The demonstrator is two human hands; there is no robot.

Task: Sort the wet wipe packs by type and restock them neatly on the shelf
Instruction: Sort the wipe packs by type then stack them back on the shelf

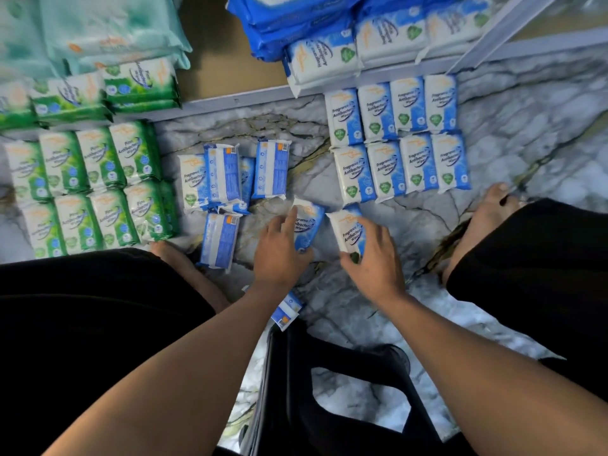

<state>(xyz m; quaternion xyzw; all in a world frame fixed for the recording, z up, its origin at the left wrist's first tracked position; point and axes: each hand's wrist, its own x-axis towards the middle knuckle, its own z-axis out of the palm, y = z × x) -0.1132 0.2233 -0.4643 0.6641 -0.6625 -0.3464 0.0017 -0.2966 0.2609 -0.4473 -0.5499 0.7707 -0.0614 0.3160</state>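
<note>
At frame centre, the left hand (279, 258) gripped a blue pack (309, 222) and the right hand (376, 261) a second pack (347, 230), long axes pointing up-frame toward the blue rows (398, 139), nearer the right hand.

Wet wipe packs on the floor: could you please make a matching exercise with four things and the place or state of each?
1. green pine packs
2. tidy blue rows
3. loose blue packs
4. right hand

a. middle of the floor, some back side up
b. grips one blue pack
c. floor, left
d. floor, right, below the shelf edge

Pairs: 1-c, 2-d, 3-a, 4-b
</note>
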